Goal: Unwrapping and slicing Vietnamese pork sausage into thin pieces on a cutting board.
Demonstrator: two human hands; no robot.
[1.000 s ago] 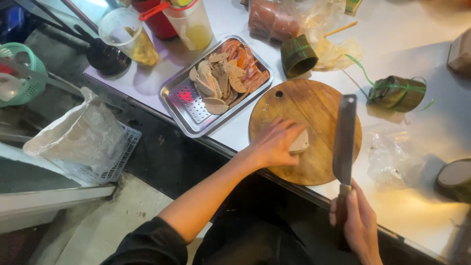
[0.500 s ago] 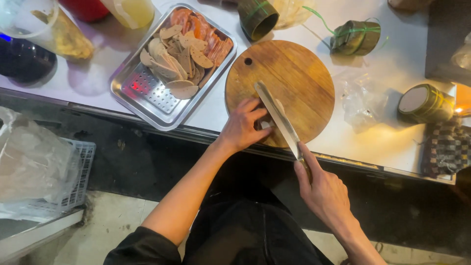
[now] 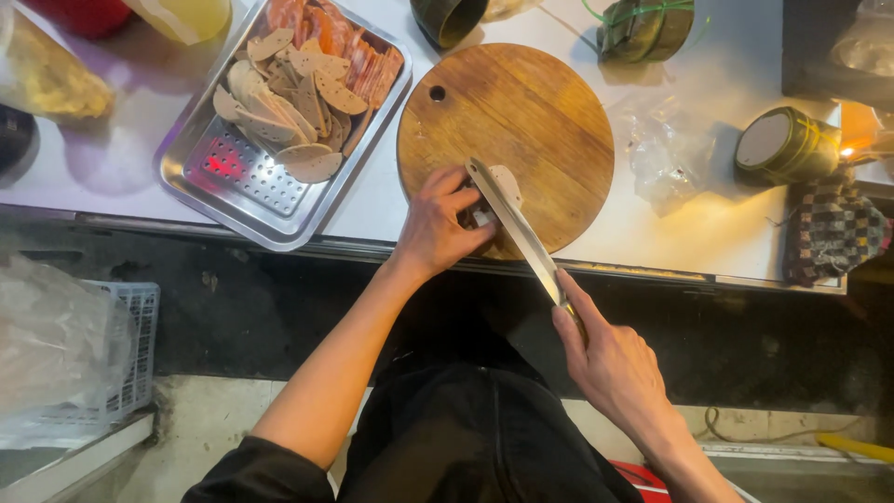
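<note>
Head view: cleaver (image 3: 515, 226) long axis diagonal, tip toward upper left over cutting board (image 3: 507, 140); right hand (image 3: 610, 359) grip wrapped round handle; left hand (image 3: 442, 224) fingers pinching pale slice (image 3: 504, 183).

— What sits at ten o'clock on the counter?
— A perforated steel tray (image 3: 244, 186) of sliced sausage (image 3: 300, 88), pale ovals piled against reddish strips.
— And toward two and three o'clock?
— A leaf-wrapped bundle tied with green string (image 3: 645, 26), a crumpled clear plastic bag (image 3: 666, 158), a leaf-wrapped roll showing its round end (image 3: 785, 145), and a checked cloth (image 3: 832, 233).
— At eight o'clock?
— A white plastic basket (image 3: 130, 345).
</note>
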